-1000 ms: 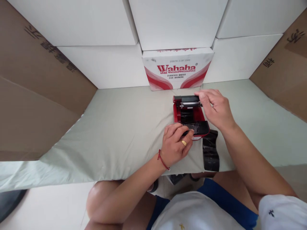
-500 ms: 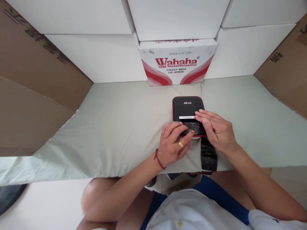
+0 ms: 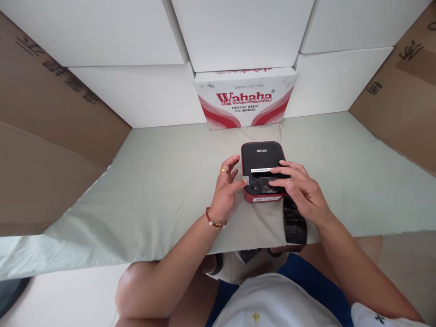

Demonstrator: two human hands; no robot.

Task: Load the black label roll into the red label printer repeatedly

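Note:
A black device with a red rim (image 3: 261, 159) lies on the cloth-covered table, with a white label strip across its top and a shiny dark panel below the strip. My left hand (image 3: 227, 186) is at the device's left edge, fingers apart, with a small greyish clear piece (image 3: 245, 180) at the thumb tip. Resting over the right side of the device is my right hand (image 3: 303, 188), its fingers spread and a fingertip on the shiny panel. A black strip (image 3: 294, 222) lies below it, reaching the table's front edge.
A Wahaha carton (image 3: 247, 100) stands behind the device, against stacked white boxes (image 3: 129, 95). Brown cardboard panels rise at the left (image 3: 61, 113) and right (image 3: 402, 100). Pale green cloth (image 3: 163, 181) covers the table.
My left hand has moved off the shiny panel to the device's left edge and opened. My right hand's fingers have spread and now reach over the panel. The view has shifted slightly.

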